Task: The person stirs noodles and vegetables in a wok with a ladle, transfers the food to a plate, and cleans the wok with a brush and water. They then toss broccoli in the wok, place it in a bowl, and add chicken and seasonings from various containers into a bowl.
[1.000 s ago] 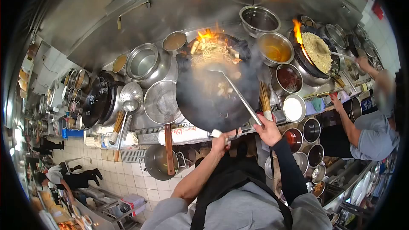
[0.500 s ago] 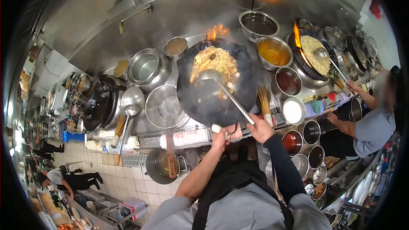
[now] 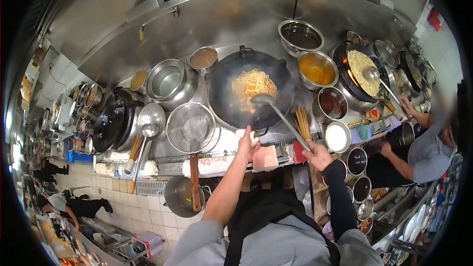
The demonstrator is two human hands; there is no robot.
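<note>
Steaming noodles (image 3: 256, 83) lie in a heap in the middle of a large black wok (image 3: 224, 103) in front of me. My left hand (image 3: 246, 145) is closed at the wok's near edge, with a folded white cloth (image 3: 254, 139) in its grip beside the near loop handle. My right hand (image 3: 319, 156) is wrapped around the end of a long-handled ladle (image 3: 288, 124). The ladle's bowl is inside the wok, at the near right side of the noodles, and partly blurred by steam.
A wire strainer (image 3: 170, 130), a perforated skimmer (image 3: 151, 114) and a steel pot (image 3: 150, 86) are on the left. On the right are a bamboo brush (image 3: 302, 123), an orange liquid bowl (image 3: 318, 69) and several sauce pots. A co-worker (image 3: 431, 155) stirs rice (image 3: 362, 71) beside flames.
The wok has settled back from a tilt, and the flames behind it are gone. The noodles have gathered into a heap. The ladle and my right hand have shifted right; my left hand moved slightly left.
</note>
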